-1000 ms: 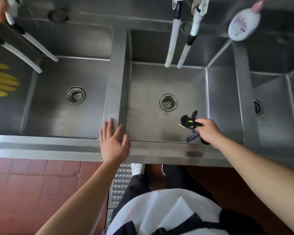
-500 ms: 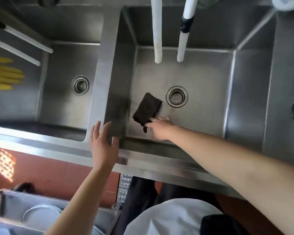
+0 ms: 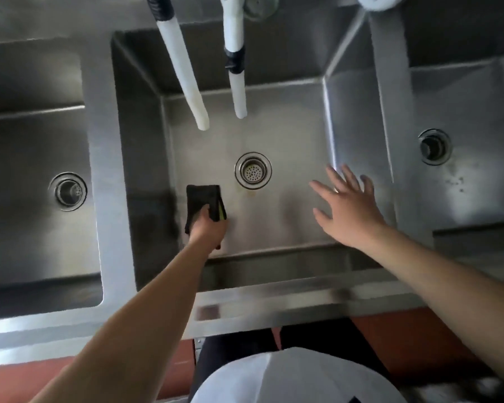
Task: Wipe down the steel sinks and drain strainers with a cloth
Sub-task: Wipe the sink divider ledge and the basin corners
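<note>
The person stands in front of a row of 3 steel sinks and looks straight down into the middle sink (image 3: 288, 222). The left hand (image 3: 207, 228) reaches down to the floor of this sink, and its fingers are curled around the near end of a dark cloth (image 3: 202, 199), so the cloth is gripped. The cloth lies flat on the sink floor near the left wall, and a thin yellow-green edge shows on its right side. The round drain strainer (image 3: 253, 171) of the middle sink is just beside the cloth, to its right and a little farther from the person, and the cloth does not touch it. The right hand (image 3: 348, 210) is spread over the right part of the same sink with the fingers straight and apart, and it holds nothing; it is not possible to tell if it touches the steel. 2 white hoses (image 3: 186, 71) hang down over the back of the middle sink, each with a black band, and their ends stay above the floor. The left sink (image 3: 26, 242) has its own strainer (image 3: 68, 191), and the right sink (image 3: 463, 199) has a darker drain (image 3: 434, 146) with some spots near it.
</note>
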Demonstrator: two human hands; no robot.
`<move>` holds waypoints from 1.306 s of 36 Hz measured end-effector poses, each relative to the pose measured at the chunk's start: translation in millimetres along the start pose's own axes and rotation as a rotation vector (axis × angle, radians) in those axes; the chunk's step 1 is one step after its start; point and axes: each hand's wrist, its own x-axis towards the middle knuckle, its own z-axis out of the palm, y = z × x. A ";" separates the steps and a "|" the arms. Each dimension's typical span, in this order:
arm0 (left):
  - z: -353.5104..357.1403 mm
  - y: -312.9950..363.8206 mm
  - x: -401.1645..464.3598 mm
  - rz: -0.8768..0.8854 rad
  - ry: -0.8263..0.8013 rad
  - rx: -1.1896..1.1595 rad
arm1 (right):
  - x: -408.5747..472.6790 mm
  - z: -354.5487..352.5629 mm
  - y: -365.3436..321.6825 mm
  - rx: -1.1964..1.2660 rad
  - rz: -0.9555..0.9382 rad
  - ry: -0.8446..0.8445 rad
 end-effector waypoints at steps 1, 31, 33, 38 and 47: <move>3.7 3.0 11.9 -0.001 0.008 0.019 | -3.9 -7.3 2.5 -0.001 0.008 0.038; 71.0 34.2 119.4 -0.302 0.399 0.130 | -1.0 38.6 121.6 -0.147 -0.032 0.511; 89.1 51.0 115.6 -0.258 0.406 0.146 | 0.3 39.5 126.0 -0.104 -0.065 0.537; 157.2 93.2 85.7 -0.108 0.344 0.250 | 1.2 42.0 129.2 -0.072 -0.092 0.563; 221.8 96.4 24.1 0.435 -0.105 0.715 | 4.8 48.0 133.1 -0.097 -0.084 0.573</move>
